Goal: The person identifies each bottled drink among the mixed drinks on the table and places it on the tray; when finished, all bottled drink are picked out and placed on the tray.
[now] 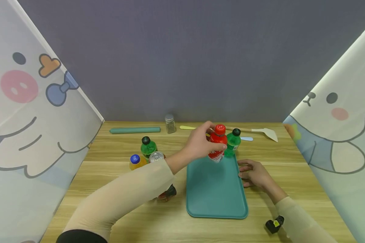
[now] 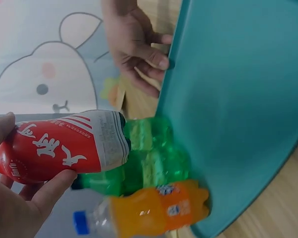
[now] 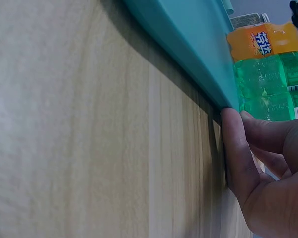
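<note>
My left hand (image 1: 202, 141) grips a red-capped bottle (image 2: 54, 146) with a red label and white lettering, holding it above the far part of the teal tray (image 1: 216, 192). My right hand (image 1: 255, 173) is at the tray's right edge, thumb and forefinger pinching its rim in the right wrist view. Green soda bottles (image 1: 232, 143) stand at the tray's far end. Beside them is an orange soda bottle (image 2: 159, 208) with a blue cap, hidden in the head view behind my left hand and the red bottle.
Left of the tray stand another green bottle (image 1: 148, 147), an orange bottle (image 1: 137, 162) and a can (image 1: 156, 156), partly behind my left sleeve. A black-capped bottle (image 1: 169, 192) shows below it. Behind are a teal rod (image 1: 135, 130), a glass jar (image 1: 170, 125) and a white spatula (image 1: 266, 132).
</note>
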### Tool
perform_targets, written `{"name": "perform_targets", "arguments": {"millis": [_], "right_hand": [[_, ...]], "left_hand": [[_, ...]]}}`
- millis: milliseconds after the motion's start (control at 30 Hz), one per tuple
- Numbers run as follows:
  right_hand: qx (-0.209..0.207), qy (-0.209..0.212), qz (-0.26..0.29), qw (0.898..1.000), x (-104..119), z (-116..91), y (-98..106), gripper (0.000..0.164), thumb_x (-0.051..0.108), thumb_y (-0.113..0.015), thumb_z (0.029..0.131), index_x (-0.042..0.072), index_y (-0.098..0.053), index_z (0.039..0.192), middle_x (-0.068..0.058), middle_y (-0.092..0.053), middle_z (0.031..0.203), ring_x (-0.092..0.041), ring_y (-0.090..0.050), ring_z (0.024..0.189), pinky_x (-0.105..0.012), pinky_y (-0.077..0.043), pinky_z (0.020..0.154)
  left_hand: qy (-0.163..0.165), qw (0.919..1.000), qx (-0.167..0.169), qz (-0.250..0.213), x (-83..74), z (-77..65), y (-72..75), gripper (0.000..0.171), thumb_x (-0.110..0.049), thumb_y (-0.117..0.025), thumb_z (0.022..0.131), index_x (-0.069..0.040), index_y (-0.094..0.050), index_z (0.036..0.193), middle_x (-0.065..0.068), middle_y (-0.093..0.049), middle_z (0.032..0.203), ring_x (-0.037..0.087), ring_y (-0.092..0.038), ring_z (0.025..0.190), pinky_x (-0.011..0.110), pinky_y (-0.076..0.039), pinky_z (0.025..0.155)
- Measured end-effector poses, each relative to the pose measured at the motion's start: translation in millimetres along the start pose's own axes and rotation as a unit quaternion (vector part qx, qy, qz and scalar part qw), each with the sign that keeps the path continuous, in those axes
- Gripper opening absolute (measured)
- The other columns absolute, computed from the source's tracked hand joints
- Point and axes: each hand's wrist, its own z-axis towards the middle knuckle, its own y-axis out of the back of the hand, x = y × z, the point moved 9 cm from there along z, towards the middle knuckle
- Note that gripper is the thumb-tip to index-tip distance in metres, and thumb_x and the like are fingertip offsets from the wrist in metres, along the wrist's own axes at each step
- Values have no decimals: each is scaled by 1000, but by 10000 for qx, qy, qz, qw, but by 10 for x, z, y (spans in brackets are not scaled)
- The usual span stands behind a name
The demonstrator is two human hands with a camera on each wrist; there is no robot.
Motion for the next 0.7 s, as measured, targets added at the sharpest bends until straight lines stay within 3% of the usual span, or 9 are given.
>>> {"name": "perform_targets", "arguments": {"millis": [333,700], "right_hand": [[0,-33,-64,10000,-13,13,10,59,-4,-70,93,-5,-47,146,-27,-61,119,-22,-69,81,-45,-64,63],[31,-122,-34,9999,-41,25,8,59,-3,-70,93,-6,-45,147,-27,-60,122,-22,-69,82,-45,-64,64]], "left_hand": [[187,9995,19,269,104,91,-453,55,-33,-89,82,-21,-59,126,-3,-66,116,11,-64,97,27,-58,79],[271,9987,-48,438,260,176,-854,49,-29,-90,81,-21,-59,118,-6,-67,109,7,-61,91,22,-56,80]]}}
